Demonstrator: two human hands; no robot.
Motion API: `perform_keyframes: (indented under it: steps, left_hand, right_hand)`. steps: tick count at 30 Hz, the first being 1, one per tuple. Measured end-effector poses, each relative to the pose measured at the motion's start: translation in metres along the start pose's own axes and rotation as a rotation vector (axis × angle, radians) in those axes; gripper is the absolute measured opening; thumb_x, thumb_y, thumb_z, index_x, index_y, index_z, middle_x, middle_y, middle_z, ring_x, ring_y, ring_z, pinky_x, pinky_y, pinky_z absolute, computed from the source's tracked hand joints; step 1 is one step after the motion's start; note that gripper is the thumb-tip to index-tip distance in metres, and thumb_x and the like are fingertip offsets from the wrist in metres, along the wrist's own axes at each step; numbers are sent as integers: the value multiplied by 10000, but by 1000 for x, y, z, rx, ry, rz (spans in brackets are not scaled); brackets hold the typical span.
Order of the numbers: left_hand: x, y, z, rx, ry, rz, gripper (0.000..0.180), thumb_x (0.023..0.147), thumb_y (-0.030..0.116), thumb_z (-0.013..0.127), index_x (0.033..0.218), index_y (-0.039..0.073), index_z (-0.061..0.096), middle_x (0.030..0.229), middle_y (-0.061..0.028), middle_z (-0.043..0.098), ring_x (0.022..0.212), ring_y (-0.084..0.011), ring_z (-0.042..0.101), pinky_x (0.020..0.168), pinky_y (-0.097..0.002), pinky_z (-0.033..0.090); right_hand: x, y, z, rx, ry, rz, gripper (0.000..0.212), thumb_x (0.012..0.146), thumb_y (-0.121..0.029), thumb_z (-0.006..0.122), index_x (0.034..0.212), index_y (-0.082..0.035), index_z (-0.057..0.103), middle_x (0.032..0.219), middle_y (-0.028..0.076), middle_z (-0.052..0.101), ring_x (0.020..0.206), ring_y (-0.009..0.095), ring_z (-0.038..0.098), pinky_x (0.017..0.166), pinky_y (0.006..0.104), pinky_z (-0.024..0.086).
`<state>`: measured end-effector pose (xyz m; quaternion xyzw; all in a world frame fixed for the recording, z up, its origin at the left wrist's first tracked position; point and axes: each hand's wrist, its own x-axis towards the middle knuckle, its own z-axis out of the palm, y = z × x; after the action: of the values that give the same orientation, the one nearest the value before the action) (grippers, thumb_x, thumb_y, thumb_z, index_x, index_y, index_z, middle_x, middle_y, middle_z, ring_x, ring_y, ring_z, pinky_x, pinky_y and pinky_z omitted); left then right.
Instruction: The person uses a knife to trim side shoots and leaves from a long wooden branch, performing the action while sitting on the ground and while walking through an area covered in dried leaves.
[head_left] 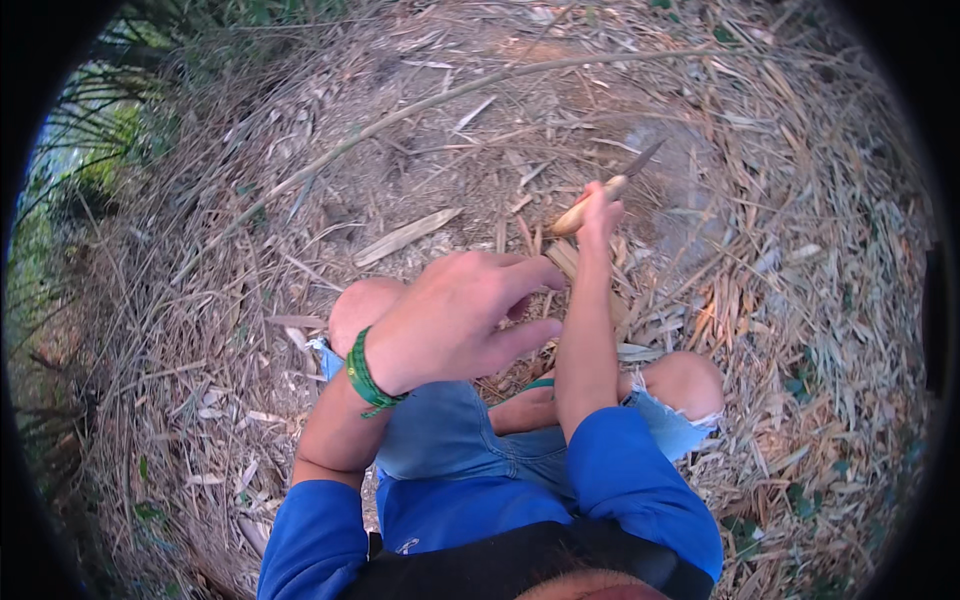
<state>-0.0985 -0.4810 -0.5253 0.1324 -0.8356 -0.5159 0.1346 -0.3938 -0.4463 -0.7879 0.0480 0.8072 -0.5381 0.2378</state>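
In my right hand (600, 210) is a knife (577, 216) with a pale wooden handle, its dark narrow blade (644, 158) pointing up and to the right, away from me. The fingers are wrapped round the handle. My left hand (465, 315), with a green woven band (366, 376) at the wrist, hovers over my lap. Its fingers and thumb are apart and slightly curled, with nothing between them. Below the knife, near my right forearm, lies a light split piece of wood or bamboo (563, 258), partly hidden by the arm.
I sit with bent legs in torn jeans (440, 430) on ground strewn with dry leaves and strips. A long thin pole (400, 118) arcs across the far ground. A flat pale strip (407, 237) lies beyond my left knee. Green plants (120, 140) stand at the left.
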Motion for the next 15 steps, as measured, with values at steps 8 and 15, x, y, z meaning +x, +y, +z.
perform_keyframes:
  steps: [8,15]
  left_hand:
    - [114,-109,-2,43,-398,-95,370,911,299,655,1160,26,648,847,-110,696,728,-210,659,670,-336,524]
    - [192,-383,70,691,-213,-425,1024,740,588,727,1448,-23,309,1334,-260,502,1244,-387,500,1046,-435,418]
  right_hand:
    - [4,-44,-78,402,85,-374,231,760,-51,697,917,-11,533,688,54,581,552,146,563,533,289,451]
    - [-35,16,-108,293,104,-326,212,758,-66,683,919,-9,558,688,18,555,579,114,532,546,271,414]
